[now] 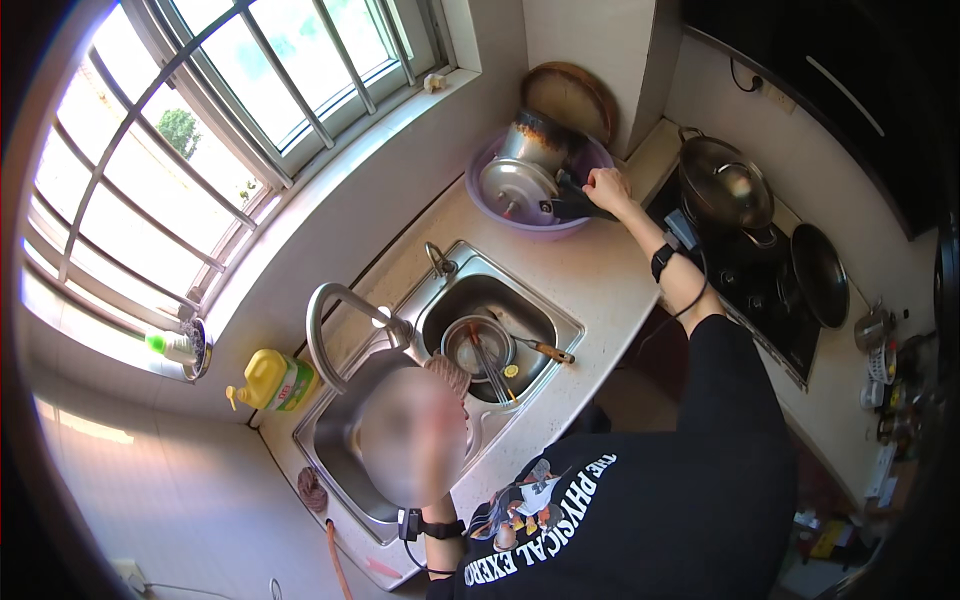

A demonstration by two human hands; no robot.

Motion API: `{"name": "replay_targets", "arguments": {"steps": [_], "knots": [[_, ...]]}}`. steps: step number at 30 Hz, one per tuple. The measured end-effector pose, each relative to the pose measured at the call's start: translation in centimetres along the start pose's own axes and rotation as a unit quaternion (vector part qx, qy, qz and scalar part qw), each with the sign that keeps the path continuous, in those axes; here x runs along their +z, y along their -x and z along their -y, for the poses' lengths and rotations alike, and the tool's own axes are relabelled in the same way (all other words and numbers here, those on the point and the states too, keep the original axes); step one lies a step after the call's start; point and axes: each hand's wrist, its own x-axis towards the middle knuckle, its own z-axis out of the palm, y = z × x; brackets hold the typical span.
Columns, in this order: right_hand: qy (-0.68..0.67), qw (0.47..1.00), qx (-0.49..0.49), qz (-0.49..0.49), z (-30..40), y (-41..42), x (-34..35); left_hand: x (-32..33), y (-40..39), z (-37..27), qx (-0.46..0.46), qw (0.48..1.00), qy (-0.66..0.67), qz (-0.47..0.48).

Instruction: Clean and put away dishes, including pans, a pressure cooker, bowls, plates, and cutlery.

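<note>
My right hand (pixel 607 187) is at the right rim of a purple plastic basin (pixel 551 231), its fingers curled at the black handle (pixel 574 206) of a pressure cooker; whether they grip it is unclear. The silver pressure-cooker lid (pixel 519 184) and a scorched metal pot (pixel 538 139) rest in the basin. A blurred patch hides most of my left hand (pixel 435 420), over the left sink bowl (pixel 337 450). Beside the blur lies a brown scrubbing cloth (pixel 450 373). In the right sink bowl (pixel 536 300) are a small pan (pixel 459 349) and several chopsticks (pixel 491 367).
A curved faucet (pixel 319 322) rises behind the sink, near a yellow detergent jug (pixel 277 379). A round wooden board (pixel 570 94) leans behind the basin. To the right, a lidded wok (pixel 724 180) and a large dark lid (pixel 820 275) sit on the black stove (pixel 757 300).
</note>
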Motion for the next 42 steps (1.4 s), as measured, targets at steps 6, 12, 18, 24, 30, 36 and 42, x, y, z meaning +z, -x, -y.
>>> {"name": "replay_targets", "arguments": {"steps": [6,12,18,24,30,36,42], "knots": [[-0.046,0.985,0.086,0.139,-1.1,-3.3,2.0,2.6,-1.4,0.1,-0.027,0.999,-0.017,0.041],[-0.083,0.984,0.063,0.142,-1.8,-3.4,3.4,2.7,-1.5,0.1,-0.056,0.997,-0.038,0.037],[-0.149,0.987,-0.009,0.055,-3.0,-3.8,3.9,2.3,-1.9,0.3,-0.069,0.996,-0.035,0.041],[-0.264,0.965,-0.004,-0.014,-4.1,-4.3,2.2,2.2,-1.7,0.3,-0.075,0.995,-0.044,0.052],[-0.499,0.864,0.059,0.041,0.3,0.3,-8.1,2.0,-1.3,0.6,-0.067,0.995,-0.041,0.056],[-0.514,0.843,0.015,0.16,6.7,10.9,-14.4,5.8,-1.6,-2.3,-0.014,0.988,-0.06,0.14],[-0.634,0.698,0.027,0.333,11.9,19.6,-13.3,14.2,-1.6,-7.8,0.095,0.957,-0.002,0.276]]}}
